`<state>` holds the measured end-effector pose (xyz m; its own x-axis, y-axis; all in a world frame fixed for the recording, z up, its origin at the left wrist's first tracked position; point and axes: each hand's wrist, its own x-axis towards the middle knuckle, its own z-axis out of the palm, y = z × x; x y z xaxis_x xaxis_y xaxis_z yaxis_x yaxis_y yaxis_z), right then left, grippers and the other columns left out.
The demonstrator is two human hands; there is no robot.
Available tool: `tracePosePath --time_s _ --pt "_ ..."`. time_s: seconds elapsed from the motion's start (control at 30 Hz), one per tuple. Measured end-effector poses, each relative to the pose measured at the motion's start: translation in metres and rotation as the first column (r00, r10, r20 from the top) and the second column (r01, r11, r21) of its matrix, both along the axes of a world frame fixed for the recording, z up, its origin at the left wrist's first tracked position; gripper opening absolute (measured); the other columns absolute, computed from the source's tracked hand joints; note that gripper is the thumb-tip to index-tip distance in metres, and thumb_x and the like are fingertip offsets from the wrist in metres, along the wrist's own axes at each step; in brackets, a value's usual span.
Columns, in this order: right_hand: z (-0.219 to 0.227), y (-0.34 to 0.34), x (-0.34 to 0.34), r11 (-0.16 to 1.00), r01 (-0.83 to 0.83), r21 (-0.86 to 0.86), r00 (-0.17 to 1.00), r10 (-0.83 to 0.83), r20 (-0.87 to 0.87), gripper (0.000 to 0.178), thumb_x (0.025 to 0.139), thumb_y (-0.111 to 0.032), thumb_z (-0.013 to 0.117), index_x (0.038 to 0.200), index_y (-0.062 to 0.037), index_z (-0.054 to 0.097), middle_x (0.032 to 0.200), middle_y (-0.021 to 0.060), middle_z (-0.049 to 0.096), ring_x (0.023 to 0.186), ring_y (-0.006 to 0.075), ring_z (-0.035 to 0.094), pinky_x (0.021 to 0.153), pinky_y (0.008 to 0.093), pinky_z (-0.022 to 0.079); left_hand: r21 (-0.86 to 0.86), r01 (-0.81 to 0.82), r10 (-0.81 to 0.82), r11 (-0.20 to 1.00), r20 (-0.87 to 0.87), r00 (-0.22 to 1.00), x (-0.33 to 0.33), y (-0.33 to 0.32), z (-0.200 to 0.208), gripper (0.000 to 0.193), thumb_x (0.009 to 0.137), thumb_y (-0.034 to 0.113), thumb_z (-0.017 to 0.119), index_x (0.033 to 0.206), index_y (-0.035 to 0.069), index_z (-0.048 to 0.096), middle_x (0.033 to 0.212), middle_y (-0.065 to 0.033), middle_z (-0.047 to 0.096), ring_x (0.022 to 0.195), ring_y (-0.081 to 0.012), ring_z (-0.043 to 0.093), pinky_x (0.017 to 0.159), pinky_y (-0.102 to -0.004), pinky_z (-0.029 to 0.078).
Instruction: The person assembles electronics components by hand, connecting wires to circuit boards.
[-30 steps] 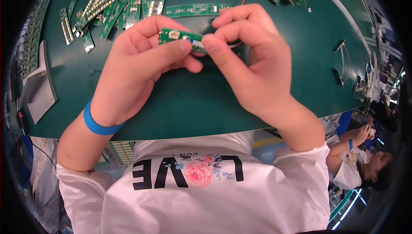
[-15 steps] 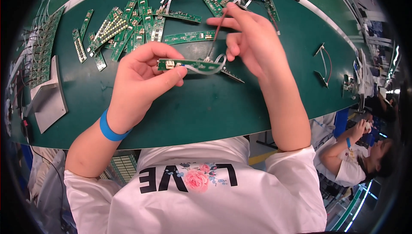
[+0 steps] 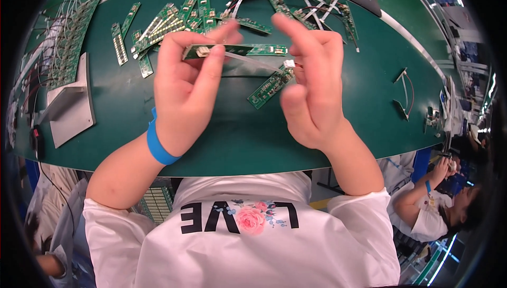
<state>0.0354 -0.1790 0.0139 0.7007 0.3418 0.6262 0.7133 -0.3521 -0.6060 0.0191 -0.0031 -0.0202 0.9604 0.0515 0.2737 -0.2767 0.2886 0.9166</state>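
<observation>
My left hand (image 3: 185,84) pinches a narrow green circuit board (image 3: 235,49) between thumb and fingers, its small white connector (image 3: 203,52) beside the thumb. From there a pale flat cable (image 3: 251,61) runs right to a white plug (image 3: 288,64). Beneath that plug is a short green circuit board (image 3: 268,88), tilted; whether it rests on the table I cannot tell. My right hand (image 3: 314,79) is just right of it, slightly blurred, thumb and fingers spread. A bit of red wire (image 3: 299,66) goes out of sight behind its fingers.
Several narrow boards (image 3: 166,24) lie piled at the back left. Tangled wired boards (image 3: 311,2) lie at the back. A bent metal plate (image 3: 74,108) and a rack of wired boards (image 3: 76,42) stand left. A wired board pair (image 3: 405,95) lies right; another person (image 3: 428,203) sits beyond.
My right hand has come down toward me from the raised wire and its fingers have spread. The short board has swung into fuller view. My left hand still grips its board, now farther from me.
</observation>
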Motion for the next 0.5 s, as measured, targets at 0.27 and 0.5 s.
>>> tracePosePath --time_s 0.27,0.5 --pt "-0.017 -0.001 -0.002 0.978 -0.011 -0.207 0.998 0.024 0.058 0.006 0.085 -0.007 0.062 0.086 -0.0015 0.059 0.075 0.0055 0.059 0.06 0.0183 0.047 0.049 0.0281 0.038 0.472 -0.012 0.021 0.881 -0.014 1.0 -0.01 -0.003 0.009 0.029 0.085 -0.003 0.059 0.113 -0.001 0.053 0.097 -0.0101 0.068 0.08 -0.0116 0.068 0.061 -0.0188 0.051" --pt "-0.022 0.003 -0.002 0.989 0.059 -0.135 0.968 -0.024 0.249 0.015 0.077 -0.001 0.07 0.089 -0.0006 0.061 0.075 0.0051 0.06 0.059 0.0174 0.05 0.048 0.0263 0.041 0.573 0.015 -0.07 0.819 0.073 0.995 -0.013 0.002 0.013 0.035 0.082 -0.005 0.06 0.117 -0.003 0.058 0.098 -0.0077 0.066 0.075 -0.0072 0.062 0.065 -0.0196 0.049"
